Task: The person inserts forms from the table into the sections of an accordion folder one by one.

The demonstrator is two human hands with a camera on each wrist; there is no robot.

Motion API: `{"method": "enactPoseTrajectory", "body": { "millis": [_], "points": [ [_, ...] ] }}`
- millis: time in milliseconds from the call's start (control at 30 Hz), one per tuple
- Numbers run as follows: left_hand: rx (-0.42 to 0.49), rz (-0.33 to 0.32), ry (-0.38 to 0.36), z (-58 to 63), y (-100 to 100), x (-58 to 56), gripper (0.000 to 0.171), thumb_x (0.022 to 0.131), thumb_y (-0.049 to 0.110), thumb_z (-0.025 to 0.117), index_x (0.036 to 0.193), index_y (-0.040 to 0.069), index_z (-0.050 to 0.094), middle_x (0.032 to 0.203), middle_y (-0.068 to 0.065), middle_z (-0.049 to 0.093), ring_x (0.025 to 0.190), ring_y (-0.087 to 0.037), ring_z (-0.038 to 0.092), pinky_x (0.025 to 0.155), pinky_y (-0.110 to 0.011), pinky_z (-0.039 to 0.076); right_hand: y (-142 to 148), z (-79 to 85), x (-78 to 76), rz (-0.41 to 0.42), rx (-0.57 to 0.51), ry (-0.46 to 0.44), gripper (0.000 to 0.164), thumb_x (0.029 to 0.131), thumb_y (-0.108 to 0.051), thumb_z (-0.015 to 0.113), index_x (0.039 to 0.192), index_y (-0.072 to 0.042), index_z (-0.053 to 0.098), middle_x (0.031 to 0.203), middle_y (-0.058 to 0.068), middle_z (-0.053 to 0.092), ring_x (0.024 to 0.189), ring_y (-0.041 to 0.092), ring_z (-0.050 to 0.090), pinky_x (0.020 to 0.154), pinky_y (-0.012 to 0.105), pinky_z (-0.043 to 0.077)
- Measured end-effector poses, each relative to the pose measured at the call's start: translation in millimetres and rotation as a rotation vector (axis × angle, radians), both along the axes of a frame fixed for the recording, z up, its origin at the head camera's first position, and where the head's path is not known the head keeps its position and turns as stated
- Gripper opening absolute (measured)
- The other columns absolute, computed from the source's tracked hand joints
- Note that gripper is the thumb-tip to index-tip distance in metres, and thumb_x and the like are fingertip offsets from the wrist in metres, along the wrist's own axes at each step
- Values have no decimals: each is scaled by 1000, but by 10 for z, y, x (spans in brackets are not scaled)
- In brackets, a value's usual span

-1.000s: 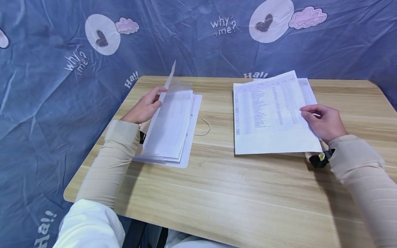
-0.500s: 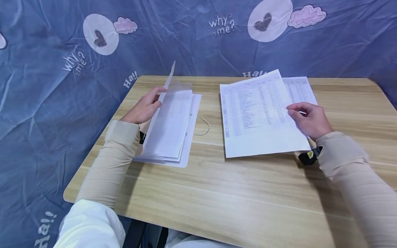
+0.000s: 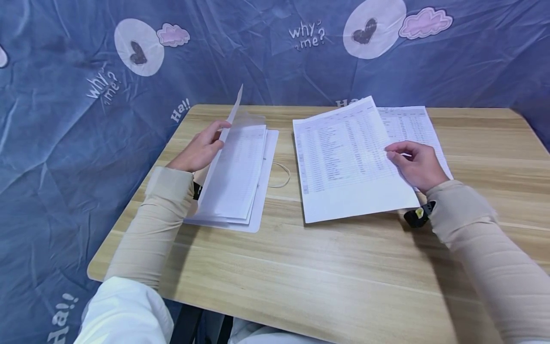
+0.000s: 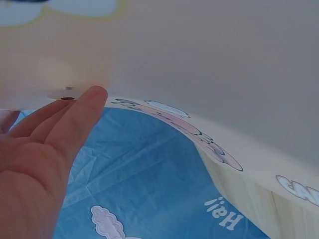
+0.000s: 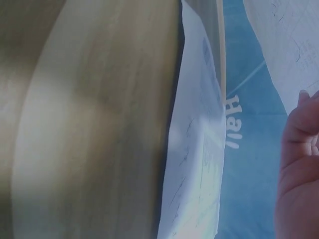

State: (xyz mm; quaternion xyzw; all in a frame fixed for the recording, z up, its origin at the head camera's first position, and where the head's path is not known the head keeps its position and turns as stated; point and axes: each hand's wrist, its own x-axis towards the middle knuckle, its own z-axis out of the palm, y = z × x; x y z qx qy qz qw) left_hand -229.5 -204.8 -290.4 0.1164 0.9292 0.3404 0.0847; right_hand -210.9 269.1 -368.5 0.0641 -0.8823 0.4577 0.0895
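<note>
My left hand (image 3: 199,149) props up the raised cover of a folder (image 3: 259,210), its fingers fairly straight against the outside. In the left wrist view, the fingers (image 4: 82,112) lie along the pale, cartoon-printed cover (image 4: 209,64) beside a small round hole. Printed sheets (image 3: 245,167) lie inside the folder. With thumb and index finger, my right hand (image 3: 414,162) pinches the right edge of a printed table sheet (image 3: 343,157), which is tilted with that edge lifted. Another printed sheet (image 3: 412,124) lies partly hidden behind it. The right wrist view shows papers beside the hand (image 5: 301,169).
A thin cream elastic loop (image 3: 287,177) sticks out from the folder's right edge onto the wooden table (image 3: 301,277). Blue fabric (image 3: 236,52) with cartoon prints hangs behind the table and along its left side.
My right hand has slid the pinched sheet leftward, showing more of the sheet behind it. The left hand and folder cover have stayed where they were.
</note>
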Motion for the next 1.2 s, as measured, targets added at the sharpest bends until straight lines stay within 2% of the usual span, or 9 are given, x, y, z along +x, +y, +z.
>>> {"method": "enactPoseTrajectory", "body": {
  "millis": [133,333,533,767,1033,1200],
  "points": [
    [2,-5,4,-5,-7,2,45,98,10,33,142,13,31,148,-14,32,123,-31,43,98,-48,36,-59,16,3,-2,-2,-26,28,94,-21,56,109,2,64,89,-22,56,84,-7,52,71,6,41],
    [3,-13,-2,-8,-15,1,44,98,11,33,143,14,31,150,-12,29,128,-30,39,101,-48,35,-141,38,-4,20,-9,-39,27,94,-20,57,110,0,65,91,-21,57,84,-5,54,70,9,42],
    [19,-20,-10,-8,-16,0,44,98,10,33,142,13,31,148,-14,31,125,-31,42,99,-48,35,-212,60,-10,38,-7,-36,27,94,-21,57,110,-1,65,96,-13,60,85,-4,54,72,9,42],
    [30,-16,-26,-21,-27,-10,45,98,10,33,142,14,31,146,-15,33,123,-30,43,98,-48,37,-306,78,-35,76,-54,0,25,93,-15,58,108,4,65,89,-21,59,82,-4,55,72,9,43],
    [23,-21,-18,-15,-27,-2,45,98,10,33,142,14,30,147,-15,33,124,-31,43,99,-48,37,-428,104,-62,103,-62,-9,23,92,-14,59,107,1,66,92,-13,62,81,-2,56,70,11,43],
    [14,-26,-13,-7,-19,6,45,98,10,33,142,13,30,149,-14,30,128,-31,40,101,-49,36,-506,101,-82,122,-87,-27,22,92,-13,59,107,1,66,89,-15,63,78,-2,56,68,13,44]
  ]
}}
